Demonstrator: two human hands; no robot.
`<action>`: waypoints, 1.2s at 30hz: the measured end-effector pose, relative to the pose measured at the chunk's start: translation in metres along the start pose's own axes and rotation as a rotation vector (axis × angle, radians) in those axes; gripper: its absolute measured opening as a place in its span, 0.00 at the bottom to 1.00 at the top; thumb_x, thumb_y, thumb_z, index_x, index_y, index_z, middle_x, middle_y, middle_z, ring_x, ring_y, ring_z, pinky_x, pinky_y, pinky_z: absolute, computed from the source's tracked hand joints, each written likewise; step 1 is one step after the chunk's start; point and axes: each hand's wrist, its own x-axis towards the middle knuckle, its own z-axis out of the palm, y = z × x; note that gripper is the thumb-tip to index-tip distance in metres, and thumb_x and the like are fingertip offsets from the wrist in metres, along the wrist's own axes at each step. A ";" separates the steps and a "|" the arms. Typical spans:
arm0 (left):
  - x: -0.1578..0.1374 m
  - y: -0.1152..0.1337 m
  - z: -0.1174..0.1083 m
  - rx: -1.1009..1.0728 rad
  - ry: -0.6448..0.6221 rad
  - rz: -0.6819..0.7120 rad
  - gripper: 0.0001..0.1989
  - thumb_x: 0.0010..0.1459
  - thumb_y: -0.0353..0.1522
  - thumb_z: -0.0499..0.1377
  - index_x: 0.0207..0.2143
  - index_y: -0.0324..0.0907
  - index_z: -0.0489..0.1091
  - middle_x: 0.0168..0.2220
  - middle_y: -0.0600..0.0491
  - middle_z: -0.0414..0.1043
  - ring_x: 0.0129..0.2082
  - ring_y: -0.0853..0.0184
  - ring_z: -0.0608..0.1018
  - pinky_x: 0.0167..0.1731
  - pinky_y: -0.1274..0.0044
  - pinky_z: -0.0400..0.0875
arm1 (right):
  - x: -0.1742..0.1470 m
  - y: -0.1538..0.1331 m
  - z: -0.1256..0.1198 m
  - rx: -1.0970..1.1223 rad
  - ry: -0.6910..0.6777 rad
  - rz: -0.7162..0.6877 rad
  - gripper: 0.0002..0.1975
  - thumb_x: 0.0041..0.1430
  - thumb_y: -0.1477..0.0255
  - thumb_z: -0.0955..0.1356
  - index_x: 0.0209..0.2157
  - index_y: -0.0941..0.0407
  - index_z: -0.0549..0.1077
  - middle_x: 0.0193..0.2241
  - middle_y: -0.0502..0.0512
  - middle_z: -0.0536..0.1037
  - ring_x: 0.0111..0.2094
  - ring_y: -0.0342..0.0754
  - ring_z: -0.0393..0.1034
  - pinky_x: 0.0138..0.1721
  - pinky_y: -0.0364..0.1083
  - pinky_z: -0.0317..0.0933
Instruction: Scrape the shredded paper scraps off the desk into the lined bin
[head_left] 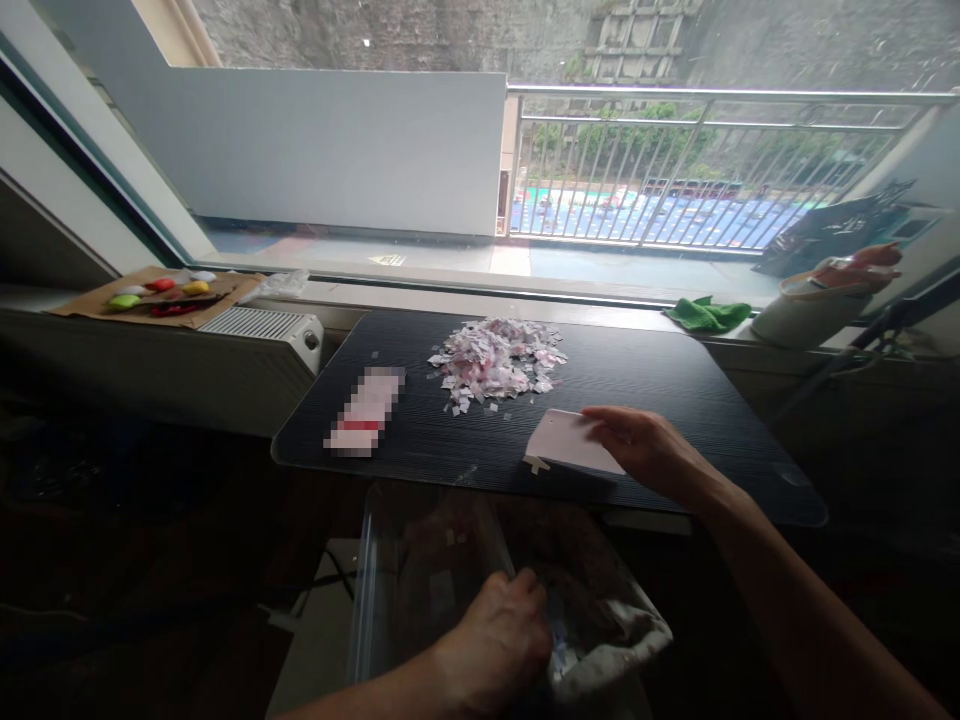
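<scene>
My right hand point(645, 448) pinches the right end of a pale, flat card point(566, 440), which stands tilted on the dark tabletop near its front edge. A small paper scrap clings at the card's lower left corner. Below the table's front edge, my left hand point(502, 630) is closed at the edge of a clear plastic box point(364, 590); its fingertips are hidden. To the right of that hand a pale, crumpled bag or cloth point(619, 650) hangs in shadow. A heap of small white and pinkish paper scraps point(499, 360) lies toward the table's back, beyond the card.
A blurred pink packet point(367, 410) lies on the left of the dark table point(637, 370). A radiator point(270, 345) stands left, with cardboard point(97, 295) bearing coloured items behind it. Along the windowsill are a green cloth point(709, 314) and a pale pot point(799, 312).
</scene>
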 end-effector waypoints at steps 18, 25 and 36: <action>0.000 -0.035 -0.056 0.042 -0.134 -0.015 0.08 0.59 0.28 0.60 0.26 0.36 0.72 0.29 0.49 0.69 0.33 0.64 0.70 0.22 0.76 0.54 | 0.013 0.014 0.007 0.168 -0.257 0.183 0.19 0.49 0.73 0.65 0.42 0.60 0.80 0.31 0.53 0.81 0.28 0.46 0.72 0.26 0.40 0.63; 0.011 -0.030 -0.062 0.041 -0.126 0.020 0.08 0.59 0.28 0.59 0.27 0.37 0.73 0.28 0.50 0.69 0.32 0.64 0.70 0.20 0.75 0.54 | -0.002 0.005 -0.004 0.037 -0.120 0.102 0.19 0.53 0.70 0.64 0.46 0.56 0.78 0.28 0.52 0.81 0.23 0.44 0.70 0.25 0.41 0.62; 0.023 0.006 -0.032 0.013 -0.078 0.179 0.07 0.54 0.28 0.63 0.23 0.37 0.71 0.29 0.49 0.69 0.35 0.60 0.70 0.23 0.74 0.58 | 0.040 0.003 0.024 -0.025 0.098 0.230 0.22 0.54 0.73 0.62 0.49 0.59 0.76 0.41 0.59 0.81 0.40 0.52 0.75 0.39 0.45 0.65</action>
